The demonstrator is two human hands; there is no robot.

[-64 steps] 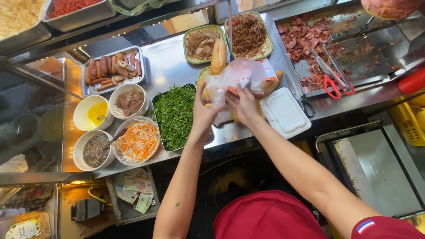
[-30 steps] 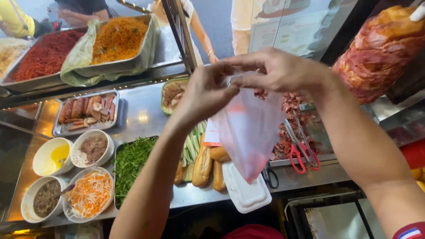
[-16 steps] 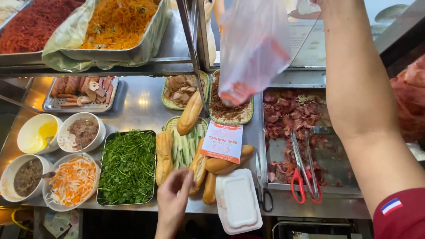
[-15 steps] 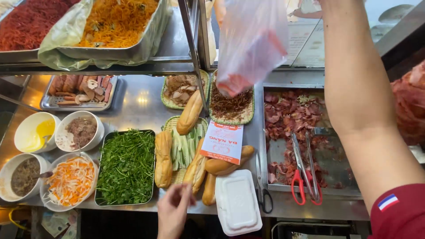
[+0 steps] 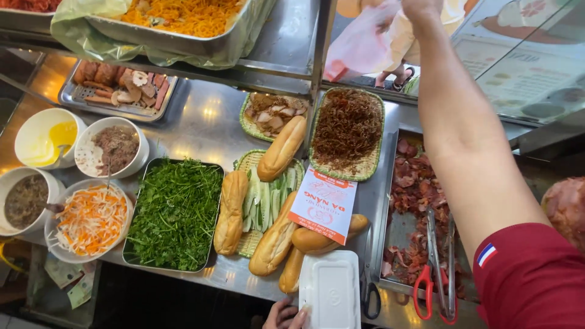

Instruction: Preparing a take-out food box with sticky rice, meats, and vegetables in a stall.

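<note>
Now right hand (image 5: pixel 420 7) higher, bag (image 5: pixel 362 45) aloft

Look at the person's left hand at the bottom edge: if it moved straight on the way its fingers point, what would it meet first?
The left hand points up the picture beside the white foam box. It would probably meet the bread rolls first, though depth is hard to judge.

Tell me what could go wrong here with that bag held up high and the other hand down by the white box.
The pink plastic bag hangs from the right hand above the tray of dark shreds; if it slips, it might land in the food. The left hand touches the white foam box at the counter edge and could nudge it off.
</note>
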